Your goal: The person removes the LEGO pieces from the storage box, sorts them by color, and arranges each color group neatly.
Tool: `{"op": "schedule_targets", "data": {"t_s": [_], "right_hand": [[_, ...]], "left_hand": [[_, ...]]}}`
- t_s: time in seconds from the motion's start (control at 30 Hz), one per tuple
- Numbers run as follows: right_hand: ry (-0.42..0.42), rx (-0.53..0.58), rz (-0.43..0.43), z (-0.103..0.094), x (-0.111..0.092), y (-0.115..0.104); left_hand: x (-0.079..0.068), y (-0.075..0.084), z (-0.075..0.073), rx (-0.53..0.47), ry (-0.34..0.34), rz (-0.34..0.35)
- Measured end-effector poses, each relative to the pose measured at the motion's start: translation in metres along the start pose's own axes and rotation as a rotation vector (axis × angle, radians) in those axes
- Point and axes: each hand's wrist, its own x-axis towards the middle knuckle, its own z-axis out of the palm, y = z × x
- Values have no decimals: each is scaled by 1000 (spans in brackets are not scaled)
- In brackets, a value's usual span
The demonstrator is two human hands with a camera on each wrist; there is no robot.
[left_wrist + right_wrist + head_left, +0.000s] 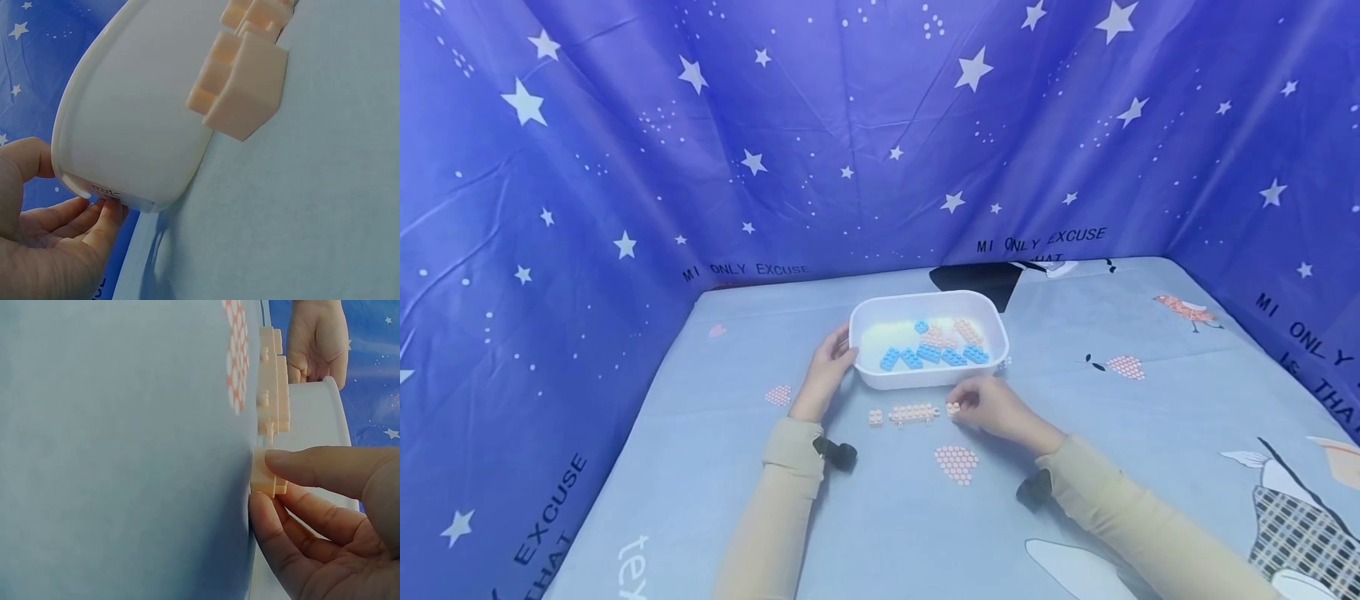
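My left hand (826, 373) grips the left end of a white plastic tub (917, 380), thumb at the rim and fingers against the outer wall in the left wrist view. Just in front of the tub, my right hand (1000, 410) pinches a small peach building brick (262, 474) between thumb and fingers, low over the cloth. Beside that brick lies a long peach studded piece (913, 413) with small pegs on its side and end. Another small peach brick (876, 417) sits at the long piece's left end; in the left wrist view this brick (250, 87) appears large and close.
Inside the tub are several blue bricks (928, 353) and peach pieces (967, 332). A pale blue printed cloth (700, 492) covers the table. Purple star-patterned curtains (850, 125) stand behind and at both sides. Black wrist cameras (842, 456) are strapped to both sleeves.
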Motion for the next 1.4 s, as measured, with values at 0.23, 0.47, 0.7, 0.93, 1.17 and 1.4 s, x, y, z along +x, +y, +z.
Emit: {"op": "schedule_targets", "data": {"t_s": [0.23, 0.47, 0.7, 0.93, 1.17, 1.4], "right_hand": [[-1, -3, 12, 0, 1, -1], [-6, 3, 16, 2, 2, 1], [-2, 33, -1, 0, -4, 6], [31, 56, 45, -7, -14, 2], [56, 63, 51, -14, -22, -2], [79, 47, 20, -19, -27, -1]], "left_hand": [[0, 0, 1, 17, 17, -22], [-1, -1, 2, -9, 20, -25], [0, -4, 3, 0, 14, -18], [-1, -1, 2, -7, 14, -18], [-1, -1, 1, -13, 12, -16], [0, -1, 1, -26, 15, -8]]}}
